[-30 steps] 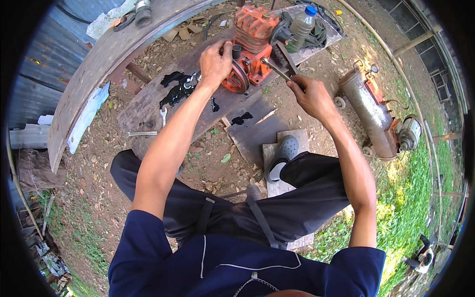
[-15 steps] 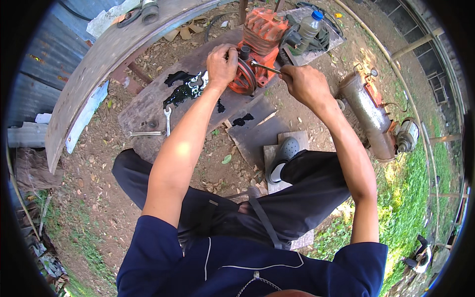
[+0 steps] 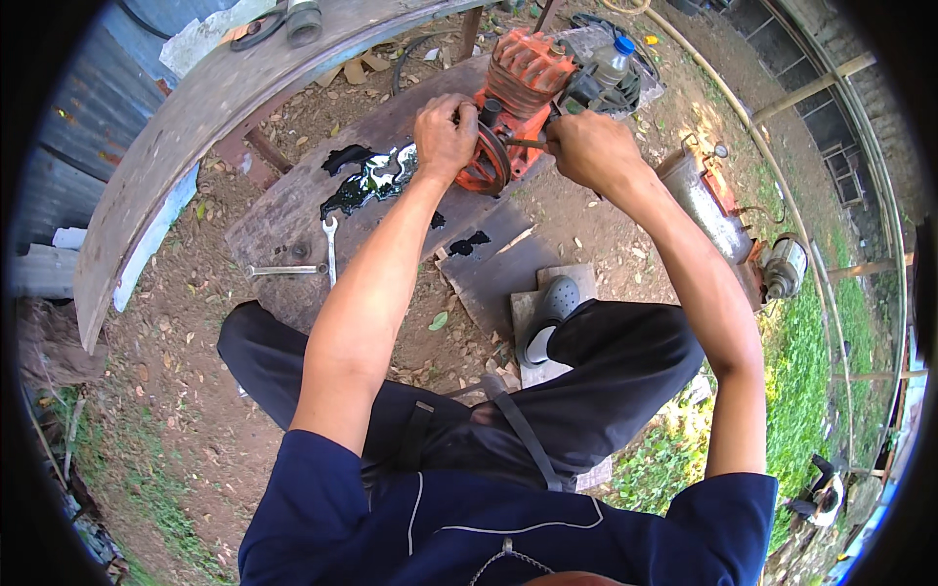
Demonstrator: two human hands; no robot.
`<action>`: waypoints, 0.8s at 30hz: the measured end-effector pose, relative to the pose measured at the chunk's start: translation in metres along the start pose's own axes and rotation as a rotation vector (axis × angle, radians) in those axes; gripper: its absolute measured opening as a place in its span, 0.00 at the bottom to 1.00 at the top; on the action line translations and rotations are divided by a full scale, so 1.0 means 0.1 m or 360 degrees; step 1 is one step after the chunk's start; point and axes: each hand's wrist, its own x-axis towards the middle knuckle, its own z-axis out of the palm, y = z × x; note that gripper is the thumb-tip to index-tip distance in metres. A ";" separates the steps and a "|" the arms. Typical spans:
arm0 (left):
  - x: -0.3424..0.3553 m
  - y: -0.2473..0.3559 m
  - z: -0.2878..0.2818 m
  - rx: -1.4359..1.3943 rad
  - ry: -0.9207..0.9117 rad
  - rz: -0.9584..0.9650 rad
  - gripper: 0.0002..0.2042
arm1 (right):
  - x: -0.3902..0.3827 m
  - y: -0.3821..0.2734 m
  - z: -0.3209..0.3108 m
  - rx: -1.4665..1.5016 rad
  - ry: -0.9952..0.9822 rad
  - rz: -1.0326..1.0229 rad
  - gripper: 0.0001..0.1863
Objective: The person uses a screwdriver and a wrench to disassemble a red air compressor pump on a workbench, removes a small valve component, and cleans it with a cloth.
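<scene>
An orange compressor pump (image 3: 528, 68) with a finned top and a pulley wheel (image 3: 493, 164) sits at the back of a weathered board (image 3: 274, 225). My left hand (image 3: 447, 132) is closed on the wheel's left rim. My right hand (image 3: 591, 151) grips a wrench (image 3: 528, 144) that reaches leftward to the pump's front, beside the wheel; where its end rests is hard to make out. Black oil (image 3: 371, 176) is spilled left of the pump. Two loose wrenches, one upright in view (image 3: 331, 249) and one crosswise (image 3: 288, 270), lie on the board below the oil.
Behind the pump is a blue-capped plastic bottle (image 3: 611, 63). A rusty silver tank with a motor (image 3: 703, 210) lies right. A curved plank ledge (image 3: 166, 166) and corrugated sheets (image 3: 73, 166) border the left. Dark boards (image 3: 498, 273) lie by my foot. Grass is at the right.
My right hand has moved up and left with the wrench, closer to the pump. My left hand stays at the wheel, slightly farther right in view. The whole view has shifted a little.
</scene>
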 end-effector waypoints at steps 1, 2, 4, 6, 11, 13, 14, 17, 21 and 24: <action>0.00 -0.01 0.00 -0.0022 0.0013 -0.0001 0.09 | 0.01 -0.06 -0.05 -0.0022 0.0003 0.0016 0.10; 0.00 -0.03 0.00 -0.0005 0.0020 0.0007 0.09 | 0.02 -0.10 -0.10 -0.0044 0.0006 0.0032 0.10; 0.01 -0.05 0.01 0.0019 0.0024 0.0021 0.09 | 0.06 -0.17 -0.15 -0.0060 -0.0025 0.0059 0.10; 0.01 -0.05 0.01 0.0033 0.0036 0.0017 0.09 | 0.10 -0.17 -0.15 -0.0099 -0.0078 0.0062 0.10; 0.00 -0.02 0.04 0.0022 0.0049 0.0011 0.09 | 0.09 0.07 0.07 -0.0142 -0.0063 -0.0073 0.09; -0.01 -0.01 0.02 0.0061 0.0059 0.0000 0.09 | 0.01 0.02 0.00 -0.0123 -0.0088 -0.0019 0.09; -0.02 0.00 0.01 0.0081 0.0063 -0.0005 0.09 | -0.03 -0.01 -0.04 -0.0114 -0.0101 0.0008 0.09; -0.02 -0.02 0.02 0.0099 0.0065 0.0007 0.09 | -0.09 -0.05 -0.11 -0.0117 -0.0133 0.0062 0.10; -0.02 -0.02 0.01 0.0090 0.0057 0.0007 0.10 | -0.11 -0.08 -0.12 -0.0135 -0.0130 0.0097 0.10; -0.01 -0.01 0.01 0.0093 0.0051 0.0001 0.10 | -0.12 -0.07 -0.12 -0.0074 -0.0077 0.0103 0.10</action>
